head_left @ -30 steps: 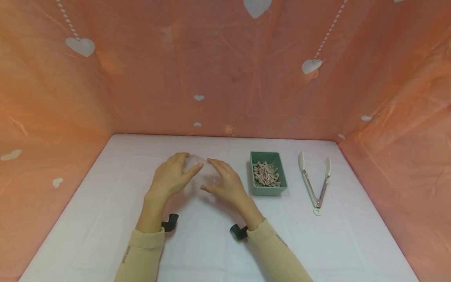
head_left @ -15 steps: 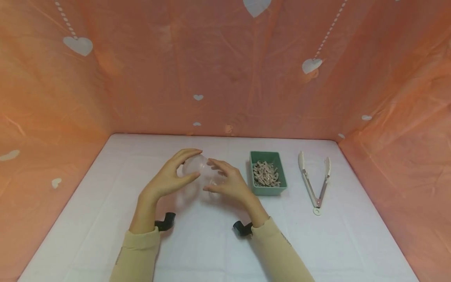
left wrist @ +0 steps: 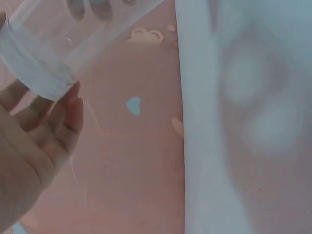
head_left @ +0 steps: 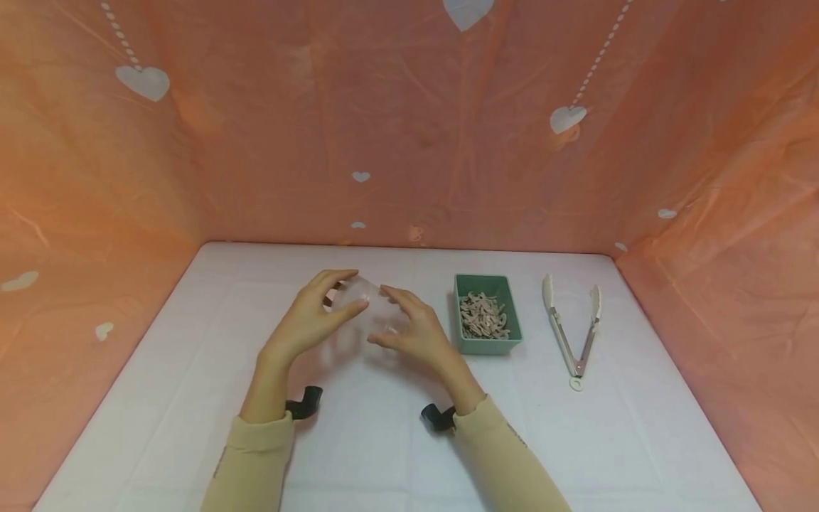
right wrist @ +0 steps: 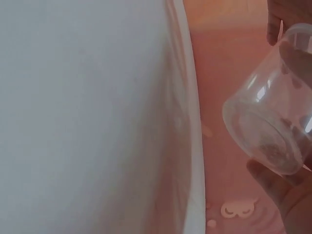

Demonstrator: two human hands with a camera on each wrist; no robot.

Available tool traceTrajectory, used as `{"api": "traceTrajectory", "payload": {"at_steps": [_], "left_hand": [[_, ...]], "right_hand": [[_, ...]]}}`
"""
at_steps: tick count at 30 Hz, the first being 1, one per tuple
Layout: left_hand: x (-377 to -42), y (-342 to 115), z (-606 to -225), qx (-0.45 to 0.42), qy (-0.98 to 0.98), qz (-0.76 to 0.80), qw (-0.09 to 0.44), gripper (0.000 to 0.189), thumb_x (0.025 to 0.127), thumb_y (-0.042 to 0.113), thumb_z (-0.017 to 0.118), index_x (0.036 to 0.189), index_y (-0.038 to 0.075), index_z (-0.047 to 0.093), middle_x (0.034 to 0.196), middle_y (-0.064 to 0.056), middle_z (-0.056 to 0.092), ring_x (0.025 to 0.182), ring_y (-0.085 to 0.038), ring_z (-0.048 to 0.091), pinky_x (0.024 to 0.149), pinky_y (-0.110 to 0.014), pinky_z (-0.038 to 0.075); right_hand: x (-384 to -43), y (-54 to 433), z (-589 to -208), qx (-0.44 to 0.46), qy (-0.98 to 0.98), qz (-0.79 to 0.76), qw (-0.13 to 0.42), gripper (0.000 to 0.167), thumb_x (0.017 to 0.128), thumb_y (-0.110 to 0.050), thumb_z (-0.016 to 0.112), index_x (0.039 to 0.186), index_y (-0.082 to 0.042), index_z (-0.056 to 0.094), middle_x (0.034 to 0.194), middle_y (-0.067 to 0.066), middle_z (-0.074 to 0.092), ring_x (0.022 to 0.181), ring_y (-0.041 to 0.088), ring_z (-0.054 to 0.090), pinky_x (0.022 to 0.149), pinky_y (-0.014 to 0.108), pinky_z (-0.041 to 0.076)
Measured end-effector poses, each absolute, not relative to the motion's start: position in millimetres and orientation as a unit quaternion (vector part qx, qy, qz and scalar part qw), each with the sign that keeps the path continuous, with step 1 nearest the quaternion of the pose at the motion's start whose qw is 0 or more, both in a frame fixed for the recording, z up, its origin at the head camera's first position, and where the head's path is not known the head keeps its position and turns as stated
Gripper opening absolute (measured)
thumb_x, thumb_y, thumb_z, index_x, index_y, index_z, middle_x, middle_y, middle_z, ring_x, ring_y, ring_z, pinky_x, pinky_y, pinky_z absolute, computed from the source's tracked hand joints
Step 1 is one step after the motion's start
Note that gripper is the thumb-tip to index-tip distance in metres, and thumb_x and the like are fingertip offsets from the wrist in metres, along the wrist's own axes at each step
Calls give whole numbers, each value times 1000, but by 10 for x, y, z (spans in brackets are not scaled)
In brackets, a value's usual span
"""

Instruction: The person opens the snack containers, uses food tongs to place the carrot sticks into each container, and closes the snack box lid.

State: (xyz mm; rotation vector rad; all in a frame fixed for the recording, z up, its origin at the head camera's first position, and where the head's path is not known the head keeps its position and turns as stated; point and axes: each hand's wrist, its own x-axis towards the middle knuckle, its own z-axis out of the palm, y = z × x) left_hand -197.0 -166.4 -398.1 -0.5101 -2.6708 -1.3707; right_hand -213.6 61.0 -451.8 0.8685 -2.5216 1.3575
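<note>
A clear, see-through plastic jar [head_left: 360, 290] is held tilted above the white table, between both hands. Round its upper left end, where a frosted cap-like band [left wrist: 36, 68] shows in the left wrist view, curl the fingers and thumb of the left hand [head_left: 301, 323]. The right hand [head_left: 419, 331] grips the other end, thumb nearest the body. In the right wrist view the jar's round base [right wrist: 263, 139] faces the camera with the right fingers close about it, and nothing shows inside the jar.
A green rectangular box [head_left: 489, 346] holding many small greyish-brown curved pieces [head_left: 483, 316] stands right of the hands. Farther right lie spread tongs [head_left: 579, 363] with pale tips. Orange cloth with hearts [head_left: 409, 142] walls the table [head_left: 358, 455] at the back and sides.
The left hand drew back to the left and opened a little around the jar's end, then turned slightly back toward the right. The right hand shifted a little right and still holds the jar.
</note>
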Motion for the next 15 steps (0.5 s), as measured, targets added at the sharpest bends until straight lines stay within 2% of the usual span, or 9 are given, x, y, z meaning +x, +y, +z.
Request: {"api": "traceTrajectory", "payload": {"at_steps": [4,10,13,15], "left_hand": [[-1971,-1631,-3999,-124,-882,-452,47,67,96,48,73,146,8,55,139,-9,58,121,-30,58,92,-48,53],[-1977,-1569,-4029,-72,-895,-438,33,78,98,64,60,145,2,51,143,-14,53,121,-34,57,92,-53,54],[-1976,-1551,-4032,-72,-900,-430,27,83,99,67,55,149,1,46,148,-16,48,126,-36,54,96,-56,52],[-1973,-1552,-4029,-87,-893,-440,30,80,101,62,56,153,3,42,151,-15,44,131,-35,50,101,-57,49]], "right_hand": [[-2102,586,-4523,280,-862,407,114,85,78,-26,94,150,-6,54,146,11,59,137,29,55,114,46,46],[-2077,554,-4532,278,-875,355,176,84,76,-24,95,148,-8,55,146,13,58,136,32,54,109,50,50],[-2086,550,-4543,273,-876,356,177,84,76,-24,95,148,-8,55,146,13,58,136,31,54,110,48,50],[-2092,556,-4540,266,-873,373,166,84,76,-24,95,149,-7,55,147,12,58,138,30,53,113,46,47]]}}
